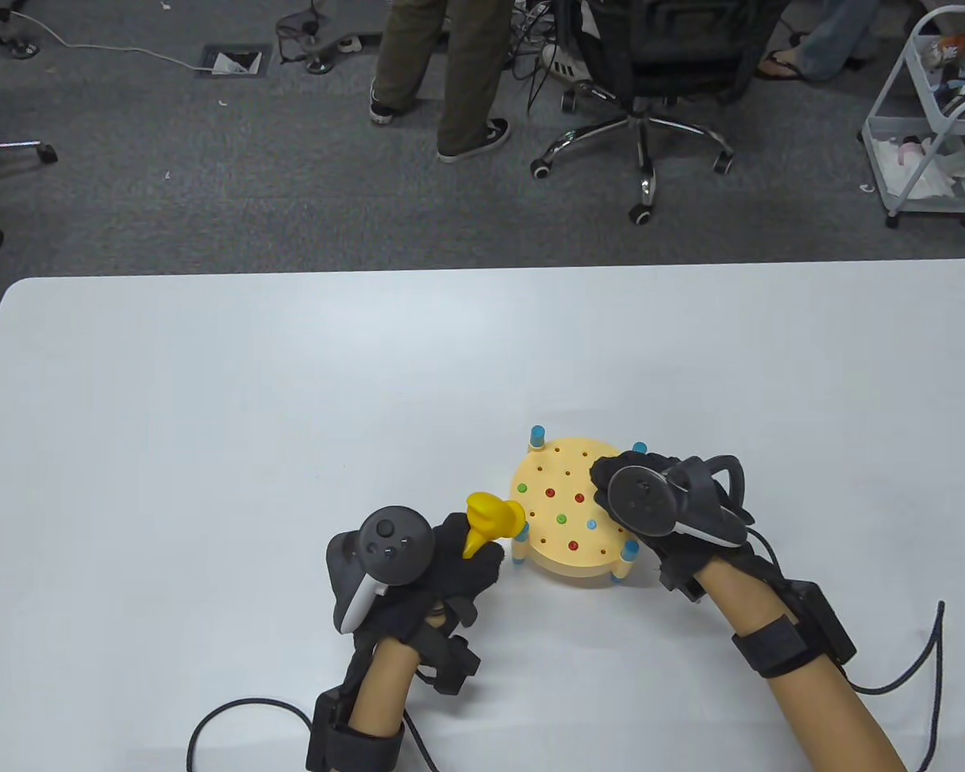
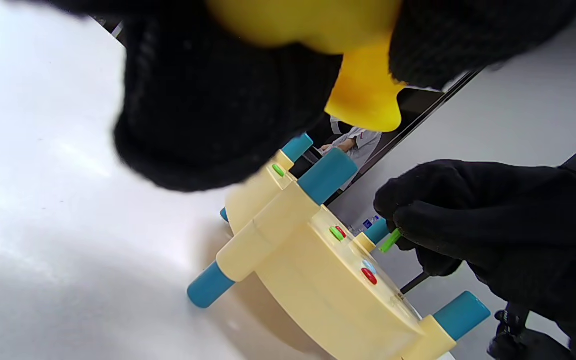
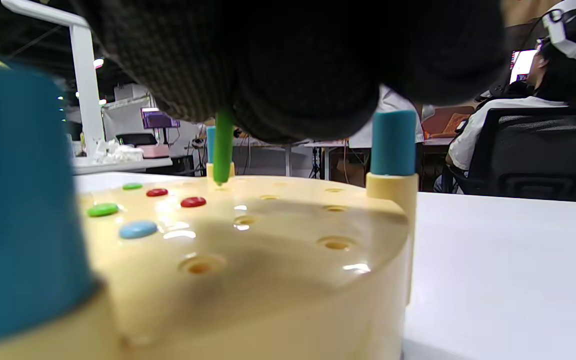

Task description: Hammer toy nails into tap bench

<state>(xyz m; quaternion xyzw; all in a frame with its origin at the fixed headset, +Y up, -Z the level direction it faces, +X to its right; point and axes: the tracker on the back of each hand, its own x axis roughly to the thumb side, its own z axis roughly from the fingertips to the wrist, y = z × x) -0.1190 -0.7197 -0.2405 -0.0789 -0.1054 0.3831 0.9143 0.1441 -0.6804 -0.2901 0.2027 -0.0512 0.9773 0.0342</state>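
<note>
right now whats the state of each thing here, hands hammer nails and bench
left hand: grips the yellow hammer, off the bench's left side
yellow hammer: held, head raised beside the bench
right hand: over the bench, pinches a green nail
green nail: upright, tip at a hole, not driven in
tap bench: standing on the table
other nails: heads flush with the bench top

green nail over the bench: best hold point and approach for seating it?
Pinch the green nail at its upper shaft from above, as the right hand does: it stands upright, tip at a hole in the tap bench, so a top grip leaves the tip free.
</note>
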